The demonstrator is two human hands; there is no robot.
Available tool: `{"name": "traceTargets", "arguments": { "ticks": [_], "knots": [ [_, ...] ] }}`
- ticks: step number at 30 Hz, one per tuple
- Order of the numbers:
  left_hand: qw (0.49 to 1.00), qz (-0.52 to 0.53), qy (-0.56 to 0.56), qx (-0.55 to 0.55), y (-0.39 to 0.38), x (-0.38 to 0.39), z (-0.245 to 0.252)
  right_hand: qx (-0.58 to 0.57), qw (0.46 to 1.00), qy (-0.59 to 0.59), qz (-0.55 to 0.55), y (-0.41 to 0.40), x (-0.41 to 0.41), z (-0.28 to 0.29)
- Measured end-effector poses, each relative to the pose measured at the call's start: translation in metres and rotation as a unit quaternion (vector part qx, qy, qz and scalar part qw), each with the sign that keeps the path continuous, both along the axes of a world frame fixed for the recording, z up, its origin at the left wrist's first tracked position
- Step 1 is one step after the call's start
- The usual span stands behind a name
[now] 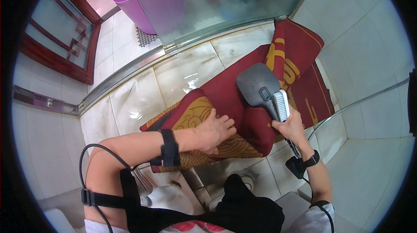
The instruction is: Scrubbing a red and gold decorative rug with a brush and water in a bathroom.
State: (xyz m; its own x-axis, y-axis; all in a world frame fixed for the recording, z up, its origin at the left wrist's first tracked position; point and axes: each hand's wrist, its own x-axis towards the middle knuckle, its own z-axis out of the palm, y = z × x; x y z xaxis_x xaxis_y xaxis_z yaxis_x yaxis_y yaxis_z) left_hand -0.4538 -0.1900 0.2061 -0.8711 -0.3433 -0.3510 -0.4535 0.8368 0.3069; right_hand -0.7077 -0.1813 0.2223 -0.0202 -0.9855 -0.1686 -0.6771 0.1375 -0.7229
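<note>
A dark red floor mat point(224, 102) with yellow patterns lies bunched and folded on wet tiles. My left hand point(213, 133) rests on its yellow-patterned near part, fingers spread, with nothing seen in its grasp. In my right hand point(291, 125) are a grey hand shower point(257, 83), gripped by its handle, and a white brush point(281, 104) alongside it. The shower's back, with a small oval button, faces up over the middle of the mat. The brush's bristles show on its left side. My right palm hides the lower part of both handles.
A glass partition point(234, 11) and metal door track point(120, 78) border the tiled floor point(185, 66). Beyond stands a purple tub point(146, 1); a red-framed door point(65, 34) is at left. A metal hose point(358, 99) crosses the right side. A squat toilet point(171, 197) lies below me.
</note>
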Motion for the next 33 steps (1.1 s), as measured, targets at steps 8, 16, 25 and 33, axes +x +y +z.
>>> {"name": "traceTargets", "arguments": {
  "ticks": [8, 16, 25, 33],
  "knots": [
    [0.989, -0.003, 0.142, -0.05, 0.063, -0.021, -0.076, 0.012, 1.0, 0.016, -0.005, 0.026, -0.011, -0.021],
    [0.957, 0.126, 0.256, 0.052, 0.015, 0.006, -0.101, 0.031, 0.996, 0.034, -0.082, 0.085, -0.035, -0.04],
    [0.88, 0.473, 0.024, 0.032, -0.099, 0.02, -0.129, 0.096, 0.962, -0.165, -0.197, 0.101, -0.045, -0.099],
    [0.851, 0.497, 0.147, 0.088, -0.117, 0.021, -0.158, 0.033, 0.987, -0.03, -0.156, 0.11, -0.046, -0.126]
  ]
}}
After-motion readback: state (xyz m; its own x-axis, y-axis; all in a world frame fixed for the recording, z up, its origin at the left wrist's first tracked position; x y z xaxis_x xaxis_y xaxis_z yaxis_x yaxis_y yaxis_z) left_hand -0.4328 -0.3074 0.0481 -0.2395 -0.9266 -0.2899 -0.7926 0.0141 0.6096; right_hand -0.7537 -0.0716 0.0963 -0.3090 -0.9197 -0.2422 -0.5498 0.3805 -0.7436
